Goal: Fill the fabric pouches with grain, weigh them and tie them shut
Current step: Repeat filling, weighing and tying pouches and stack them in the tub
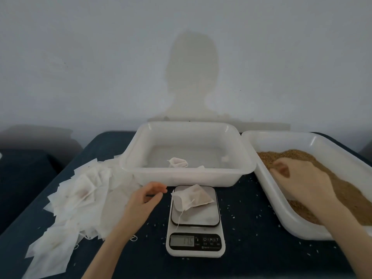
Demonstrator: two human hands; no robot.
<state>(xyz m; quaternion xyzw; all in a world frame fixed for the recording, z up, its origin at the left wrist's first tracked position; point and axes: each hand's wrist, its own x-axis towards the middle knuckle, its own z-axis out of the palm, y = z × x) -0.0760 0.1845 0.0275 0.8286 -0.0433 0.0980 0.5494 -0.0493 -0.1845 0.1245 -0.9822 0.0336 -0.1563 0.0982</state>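
Loose-fingered hands, left and right, hover over grain-flecked dark tablecloth before pale wall.

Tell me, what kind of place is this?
Probably a small home packing table, not a factory: a kitchen scale, a tray of grain and a pile of empty pouches by a plain wall.

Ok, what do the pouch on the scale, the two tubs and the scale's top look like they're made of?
Pouch: thin, semi-sheer white fabric, apparently non-woven; brown filling shows through.
Tubs: translucent, glossy white plastic, judging by glints on the rims.
Scale platform: smooth, greyish, maybe brushed metal; body white plastic.
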